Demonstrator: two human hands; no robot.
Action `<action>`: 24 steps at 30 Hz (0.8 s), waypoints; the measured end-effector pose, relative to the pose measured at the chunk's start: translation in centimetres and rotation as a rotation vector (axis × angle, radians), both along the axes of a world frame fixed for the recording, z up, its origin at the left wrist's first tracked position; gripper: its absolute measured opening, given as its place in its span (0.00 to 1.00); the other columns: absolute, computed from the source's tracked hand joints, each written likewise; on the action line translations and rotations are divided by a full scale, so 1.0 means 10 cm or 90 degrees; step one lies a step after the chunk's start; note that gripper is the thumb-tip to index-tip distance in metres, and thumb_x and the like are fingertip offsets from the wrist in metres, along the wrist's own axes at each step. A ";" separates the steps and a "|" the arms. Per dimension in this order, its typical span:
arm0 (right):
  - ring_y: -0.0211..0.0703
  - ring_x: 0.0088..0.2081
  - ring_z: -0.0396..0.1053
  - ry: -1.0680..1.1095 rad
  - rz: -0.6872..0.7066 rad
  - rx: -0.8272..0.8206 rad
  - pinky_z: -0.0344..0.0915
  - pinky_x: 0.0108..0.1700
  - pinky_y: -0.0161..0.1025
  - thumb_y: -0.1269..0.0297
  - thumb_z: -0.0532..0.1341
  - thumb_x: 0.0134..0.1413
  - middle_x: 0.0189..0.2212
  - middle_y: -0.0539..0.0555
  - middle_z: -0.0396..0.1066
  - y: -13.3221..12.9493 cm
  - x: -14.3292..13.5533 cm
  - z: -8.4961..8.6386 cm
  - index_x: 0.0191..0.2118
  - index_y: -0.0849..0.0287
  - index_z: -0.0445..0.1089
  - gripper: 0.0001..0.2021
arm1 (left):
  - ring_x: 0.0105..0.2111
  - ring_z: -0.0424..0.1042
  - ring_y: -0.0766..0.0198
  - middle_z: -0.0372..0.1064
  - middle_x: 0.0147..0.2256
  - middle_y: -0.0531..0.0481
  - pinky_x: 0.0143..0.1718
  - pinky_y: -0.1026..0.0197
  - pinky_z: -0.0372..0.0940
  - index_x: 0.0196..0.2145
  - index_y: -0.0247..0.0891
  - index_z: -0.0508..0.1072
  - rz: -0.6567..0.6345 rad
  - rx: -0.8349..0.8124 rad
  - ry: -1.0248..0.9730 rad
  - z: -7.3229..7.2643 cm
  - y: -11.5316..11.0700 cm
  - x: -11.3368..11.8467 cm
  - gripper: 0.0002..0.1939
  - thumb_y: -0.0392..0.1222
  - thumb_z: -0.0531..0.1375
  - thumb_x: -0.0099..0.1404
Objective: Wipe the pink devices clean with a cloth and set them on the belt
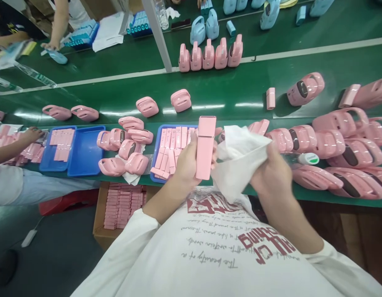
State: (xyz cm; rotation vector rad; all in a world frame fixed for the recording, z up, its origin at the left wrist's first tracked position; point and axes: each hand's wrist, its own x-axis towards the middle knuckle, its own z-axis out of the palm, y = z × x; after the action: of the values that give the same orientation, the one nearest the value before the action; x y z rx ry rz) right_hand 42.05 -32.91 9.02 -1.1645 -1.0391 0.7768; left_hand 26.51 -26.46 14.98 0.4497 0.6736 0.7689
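Observation:
My left hand point(188, 161) is closed around a pink rectangular block-like case point(205, 153), held upright with a seam near its top end. In my right hand point(273, 171) is a white cloth or tissue point(238, 154), which hangs down and spreads toward the pink case. The fingertips of my left hand show behind the case, close to the cloth's edge. Just left of my left hand sits a blue tray point(155, 142) with several similar pink pieces. Rounded pink handled housings point(303, 138) stand close to my right hand.
More pink housings point(136, 163) cluster left of the tray. Two blue trays point(85, 154) lie further left, near a co-worker's hand point(32, 134). Below the bench edge stands a cardboard box point(100, 222) of pink pieces. A metal post point(158, 35) rises at the back, beside pink housings point(208, 55).

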 end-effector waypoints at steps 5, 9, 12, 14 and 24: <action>0.38 0.45 0.72 -0.044 -0.153 0.096 0.69 0.48 0.33 0.58 0.43 0.66 0.39 0.53 0.75 0.08 0.10 0.28 0.41 0.62 0.71 0.21 | 0.19 0.62 0.72 0.65 0.25 0.52 0.16 0.69 0.57 0.44 0.34 0.72 -0.050 -0.034 0.015 0.13 -0.11 0.02 0.26 0.60 0.51 0.64; 0.48 0.55 0.65 -0.301 -0.010 0.167 0.65 0.57 0.42 0.52 0.52 0.61 0.48 0.58 0.71 0.10 -0.10 0.40 0.44 0.63 0.72 0.20 | 0.17 0.63 0.70 0.64 0.19 0.52 0.16 0.68 0.57 0.30 0.34 0.71 -0.064 0.018 0.073 0.04 -0.18 0.08 0.24 0.61 0.53 0.62; 0.53 0.61 0.57 -0.409 0.043 0.175 0.59 0.62 0.52 0.52 0.49 0.62 0.56 0.58 0.63 0.21 -0.19 0.40 0.53 0.59 0.67 0.22 | 0.13 0.62 0.69 0.62 0.14 0.53 0.14 0.67 0.55 0.24 0.35 0.67 -0.066 0.070 0.110 -0.03 -0.22 0.12 0.25 0.62 0.54 0.62; 0.52 0.61 0.56 -0.453 0.034 0.184 0.60 0.61 0.50 0.55 0.47 0.64 0.57 0.58 0.62 0.27 -0.20 0.36 0.56 0.59 0.64 0.22 | 0.12 0.61 0.69 0.61 0.14 0.53 0.13 0.67 0.53 0.24 0.35 0.66 -0.068 0.056 0.108 -0.06 -0.22 0.13 0.25 0.61 0.52 0.63; 0.52 0.57 0.63 -0.487 0.022 0.263 0.64 0.57 0.47 0.58 0.47 0.64 0.51 0.62 0.68 0.24 -0.18 0.27 0.51 0.62 0.67 0.19 | 0.11 0.61 0.69 0.61 0.13 0.53 0.13 0.68 0.54 0.24 0.35 0.66 -0.054 0.024 0.111 -0.01 -0.23 0.11 0.27 0.64 0.51 0.62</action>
State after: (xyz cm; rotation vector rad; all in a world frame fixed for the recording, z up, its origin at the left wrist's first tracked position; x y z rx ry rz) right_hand 40.27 -30.53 11.76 -1.0915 -1.7550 0.0938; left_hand 27.65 -28.81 14.84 0.5808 0.7983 0.6687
